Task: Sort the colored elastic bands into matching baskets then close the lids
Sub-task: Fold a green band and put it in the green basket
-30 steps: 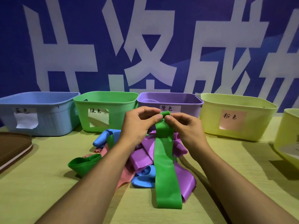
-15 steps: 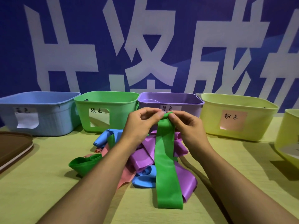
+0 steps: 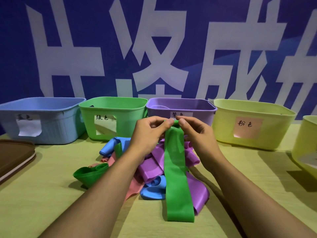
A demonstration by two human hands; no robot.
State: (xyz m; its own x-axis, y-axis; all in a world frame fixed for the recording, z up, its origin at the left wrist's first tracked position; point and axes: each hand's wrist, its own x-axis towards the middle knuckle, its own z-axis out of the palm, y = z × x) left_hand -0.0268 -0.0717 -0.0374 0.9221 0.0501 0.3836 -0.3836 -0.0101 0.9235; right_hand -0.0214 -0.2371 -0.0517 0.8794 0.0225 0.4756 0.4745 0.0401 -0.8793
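Left hand [image 3: 148,133] and right hand [image 3: 197,133] pinch the green band [image 3: 176,177] top

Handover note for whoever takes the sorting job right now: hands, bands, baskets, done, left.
Left hand and right hand both pinch the top end of the long green band; its lower end lies on the table.
Mixed pile of purple, blue, pink and green bands sits unsorted under the hands.
Blue basket, green basket, purple basket and the yellow basket with the pink label stand open in a row behind.
Done: no bands visible in any basket.
Left: drop this band in the green basket, sort the pile, close the lids. Brown lid lies at far left.
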